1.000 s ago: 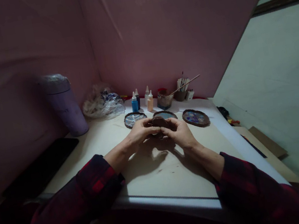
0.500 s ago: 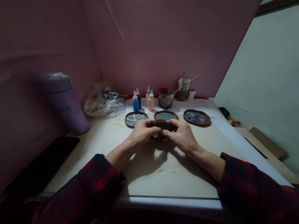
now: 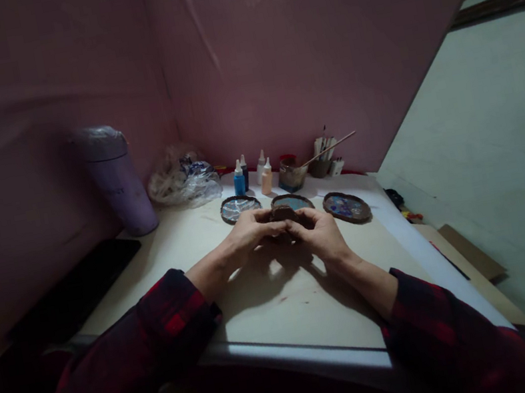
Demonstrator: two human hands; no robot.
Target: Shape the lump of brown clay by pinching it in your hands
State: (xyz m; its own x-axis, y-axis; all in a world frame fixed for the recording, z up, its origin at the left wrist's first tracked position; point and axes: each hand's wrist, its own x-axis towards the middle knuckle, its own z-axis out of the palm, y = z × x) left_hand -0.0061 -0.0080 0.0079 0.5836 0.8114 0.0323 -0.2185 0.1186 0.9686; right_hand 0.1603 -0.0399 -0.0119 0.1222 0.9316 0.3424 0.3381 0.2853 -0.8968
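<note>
holding brn lump point(image 3: 284, 213) btwn hands point(image 3: 249, 231)

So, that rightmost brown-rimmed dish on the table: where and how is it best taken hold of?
Probably by the outer rim of the rightmost dish, coming in from its right, low over the table. The dish lies flat and its raised rim gives an edge to pinch; the middle dish sits to its left. Keeping off the blue-and-purple inside seems wise.

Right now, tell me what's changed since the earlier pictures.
The left hand and right hand have shifted slightly around the brown piece they hold; nothing was taken up or let go. The purple tumbler, dishes and small bottles stayed put.
</note>
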